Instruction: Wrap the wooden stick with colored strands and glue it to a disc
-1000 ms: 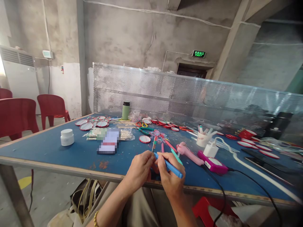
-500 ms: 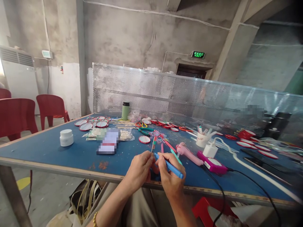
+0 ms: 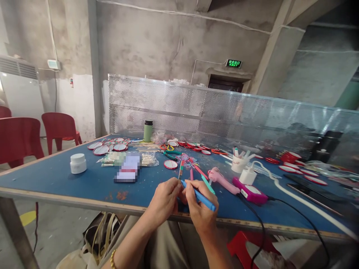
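Observation:
My right hand [image 3: 202, 209] grips a blue pen [image 3: 206, 201], its tip pointing left toward my left fingers. My left hand [image 3: 164, 198] is closed in a pinch close beside it, and what it holds is hidden behind the fingers. A thin stick with a red and green end [image 3: 181, 168] runs up from my left fingertips; whether it is held or lies on the table, I cannot tell. Just beyond are a round mirror-like disc with a red rim [image 3: 170, 164], a heap of small pink and blue strands [image 3: 186, 160] and a green pen [image 3: 208, 185].
The blue table [image 3: 56, 186] carries a white jar [image 3: 78, 163], a pixelated phone [image 3: 127, 169] and a green bottle [image 3: 148, 130]. Pliers [image 3: 170, 155] lie farther back. On the right are a pink glue gun [image 3: 224, 182], a purple box [image 3: 249, 191], cables and a cup of pens [image 3: 239, 163].
My right hand and the blue pen have shifted very slightly left in view, along with the whole scene. Both hands keep their grips close together.

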Available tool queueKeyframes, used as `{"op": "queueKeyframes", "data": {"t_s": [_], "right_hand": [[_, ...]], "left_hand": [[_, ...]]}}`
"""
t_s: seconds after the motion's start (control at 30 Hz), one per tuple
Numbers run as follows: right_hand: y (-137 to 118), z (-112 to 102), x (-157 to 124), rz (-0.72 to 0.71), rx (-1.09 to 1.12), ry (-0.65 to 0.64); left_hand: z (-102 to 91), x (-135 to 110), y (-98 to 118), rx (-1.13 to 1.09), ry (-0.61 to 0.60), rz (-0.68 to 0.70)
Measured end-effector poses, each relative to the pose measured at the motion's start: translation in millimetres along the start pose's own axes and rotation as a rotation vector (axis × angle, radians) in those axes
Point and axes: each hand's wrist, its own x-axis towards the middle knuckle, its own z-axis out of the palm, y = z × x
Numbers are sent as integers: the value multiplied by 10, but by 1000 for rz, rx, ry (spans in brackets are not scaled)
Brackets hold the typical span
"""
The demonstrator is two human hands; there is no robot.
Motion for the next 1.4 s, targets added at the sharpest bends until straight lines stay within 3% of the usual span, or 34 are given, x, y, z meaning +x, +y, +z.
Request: {"op": "queueKeyframes", "data": {"t_s": [0.53, 1.4], "right_hand": [[-5, 10, 28, -22, -14, -6], [-19, 15, 24, -15, -10, 13]], "left_hand": [[11, 21, -51, 94, 17, 31], [16, 15, -51, 45, 6, -11]]}}
